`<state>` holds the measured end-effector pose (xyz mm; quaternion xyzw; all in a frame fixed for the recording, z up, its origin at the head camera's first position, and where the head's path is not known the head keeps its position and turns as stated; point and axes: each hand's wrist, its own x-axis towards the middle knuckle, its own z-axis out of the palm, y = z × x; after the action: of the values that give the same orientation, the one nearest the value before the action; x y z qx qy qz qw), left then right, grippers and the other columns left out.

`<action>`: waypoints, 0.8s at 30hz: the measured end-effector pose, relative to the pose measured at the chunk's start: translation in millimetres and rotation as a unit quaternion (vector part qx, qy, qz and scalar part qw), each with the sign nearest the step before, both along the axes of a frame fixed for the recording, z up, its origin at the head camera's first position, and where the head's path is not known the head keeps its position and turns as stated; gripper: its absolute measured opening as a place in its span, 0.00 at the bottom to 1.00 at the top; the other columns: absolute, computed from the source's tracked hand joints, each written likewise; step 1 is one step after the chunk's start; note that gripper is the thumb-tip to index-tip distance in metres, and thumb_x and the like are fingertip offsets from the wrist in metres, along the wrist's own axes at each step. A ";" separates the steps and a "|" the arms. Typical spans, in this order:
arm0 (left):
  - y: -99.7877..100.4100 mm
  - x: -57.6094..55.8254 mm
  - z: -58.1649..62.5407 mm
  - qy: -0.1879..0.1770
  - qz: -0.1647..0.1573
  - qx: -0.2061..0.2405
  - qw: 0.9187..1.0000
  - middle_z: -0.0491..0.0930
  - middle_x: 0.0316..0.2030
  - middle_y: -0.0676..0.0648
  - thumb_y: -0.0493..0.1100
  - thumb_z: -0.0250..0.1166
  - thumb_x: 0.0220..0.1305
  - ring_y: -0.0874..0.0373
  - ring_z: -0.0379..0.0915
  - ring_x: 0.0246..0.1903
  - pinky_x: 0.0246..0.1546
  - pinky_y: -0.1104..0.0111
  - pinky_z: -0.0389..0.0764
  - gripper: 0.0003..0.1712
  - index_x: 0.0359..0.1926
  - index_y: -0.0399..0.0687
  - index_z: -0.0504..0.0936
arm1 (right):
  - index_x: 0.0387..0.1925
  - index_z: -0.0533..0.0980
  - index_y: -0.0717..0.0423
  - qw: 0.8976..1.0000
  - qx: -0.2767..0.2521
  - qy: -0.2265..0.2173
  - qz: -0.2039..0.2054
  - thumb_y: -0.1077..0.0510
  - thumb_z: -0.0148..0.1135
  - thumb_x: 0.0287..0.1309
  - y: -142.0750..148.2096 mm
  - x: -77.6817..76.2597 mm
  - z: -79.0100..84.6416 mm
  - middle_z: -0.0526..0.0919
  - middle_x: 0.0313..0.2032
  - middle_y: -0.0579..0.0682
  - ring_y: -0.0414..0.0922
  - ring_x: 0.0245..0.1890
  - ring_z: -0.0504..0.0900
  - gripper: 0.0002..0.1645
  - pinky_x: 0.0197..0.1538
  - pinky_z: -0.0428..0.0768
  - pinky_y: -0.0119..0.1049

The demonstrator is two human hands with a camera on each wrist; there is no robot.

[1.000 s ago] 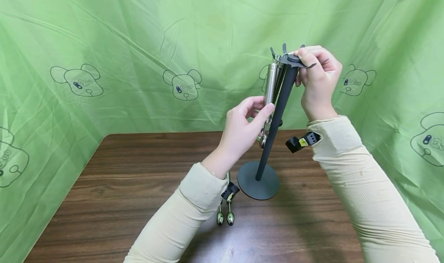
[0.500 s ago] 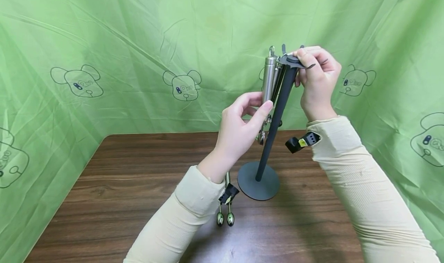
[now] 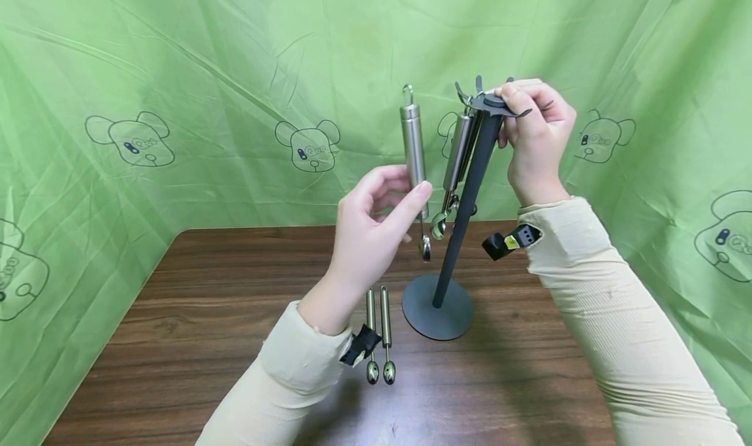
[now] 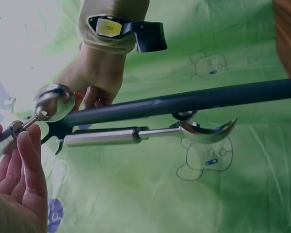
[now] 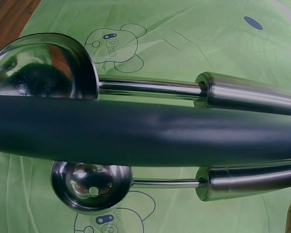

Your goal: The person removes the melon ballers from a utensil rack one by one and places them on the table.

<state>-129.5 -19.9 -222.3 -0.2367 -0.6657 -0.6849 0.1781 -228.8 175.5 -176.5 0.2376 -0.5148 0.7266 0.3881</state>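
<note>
My left hand [image 3: 376, 230] pinches the steel handle of a melon baller [image 3: 413, 142], upright with its loop at the top, left of a dark hook stand [image 3: 467, 191] and apart from it. In the left wrist view the baller's round bowl [image 4: 54, 102] has a small hole. My right hand [image 3: 537, 139] grips the hooked top plate of the stand, which leans slightly. Another steel scoop [image 3: 458, 149] hangs from a hook on the left side. In the right wrist view, scoops show on both sides of the pole [image 5: 145, 131], one with a larger bowl [image 5: 43, 65].
Two slim steel scoops [image 3: 386, 318] lie side by side on the brown wooden table [image 3: 235, 315], left of the stand's round base [image 3: 437, 315]. My left wrist partly covers one. A green curtain [image 3: 223, 74] with printed bear faces surrounds the table.
The melon baller has come up off its hook and moved left, away from the stand, in my left hand. More of the scoops on the table shows. My right hand stays on the stand.
</note>
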 end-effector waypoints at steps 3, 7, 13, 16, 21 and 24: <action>-8.1 3.9 -3.8 -0.007 0.013 0.002 1.000 0.86 0.38 0.40 0.38 0.66 0.65 0.62 0.81 0.30 0.20 0.61 0.82 0.12 0.48 0.38 0.81 | 0.24 0.83 0.63 1.000 -0.001 0.000 0.000 0.69 0.60 0.57 -0.4 0.3 0.0 0.85 0.25 0.54 0.38 0.07 0.58 0.09 0.12 0.62 0.28; -17.7 5.9 -9.1 -0.012 0.028 -0.005 1.000 0.87 0.36 0.41 0.39 0.65 0.65 0.62 0.80 0.27 0.20 0.63 0.82 0.11 0.47 0.38 0.82 | 0.24 0.83 0.63 1.000 -0.003 -0.001 0.000 0.69 0.60 0.57 -0.3 0.5 -0.1 0.85 0.25 0.54 0.38 0.07 0.58 0.09 0.12 0.62 0.28; -29.1 8.4 -16.6 -0.023 0.048 -0.010 0.999 0.87 0.35 0.43 0.40 0.65 0.66 0.62 0.77 0.21 0.20 0.65 0.81 0.10 0.45 0.40 0.82 | 0.24 0.83 0.62 1.000 -0.004 -0.002 -0.002 0.69 0.60 0.57 -0.1 1.2 -0.2 0.85 0.25 0.54 0.38 0.07 0.58 0.09 0.12 0.62 0.28; -33.7 10.1 -21.1 -0.025 0.056 -0.013 0.998 0.87 0.35 0.42 0.39 0.66 0.65 0.63 0.76 0.20 0.19 0.66 0.80 0.09 0.44 0.40 0.83 | 0.24 0.83 0.62 1.000 -0.004 -0.002 -0.002 0.69 0.60 0.57 -0.1 1.2 -0.4 0.85 0.25 0.53 0.38 0.07 0.58 0.09 0.12 0.62 0.28; -40.9 14.2 -30.5 -0.035 0.071 -0.013 0.997 0.87 0.34 0.39 0.38 0.66 0.65 0.64 0.74 0.19 0.18 0.69 0.77 0.08 0.44 0.40 0.83 | 0.24 0.83 0.62 1.000 -0.004 -0.001 -0.002 0.69 0.60 0.56 -0.1 0.8 -0.5 0.85 0.25 0.53 0.38 0.07 0.57 0.09 0.12 0.62 0.28; -44.5 16.9 -35.9 -0.045 0.078 -0.007 0.996 0.87 0.33 0.40 0.37 0.66 0.65 0.65 0.73 0.19 0.18 0.72 0.75 0.08 0.43 0.39 0.83 | 0.24 0.83 0.61 1.000 0.000 0.000 -0.002 0.69 0.60 0.57 -0.1 0.4 0.2 0.85 0.25 0.53 0.38 0.07 0.57 0.10 0.12 0.63 0.28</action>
<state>-112.6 -64.4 -258.2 -0.1544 -0.6944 -0.6740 0.1993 -228.4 175.4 -176.3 0.2366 -0.5156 0.7258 0.3891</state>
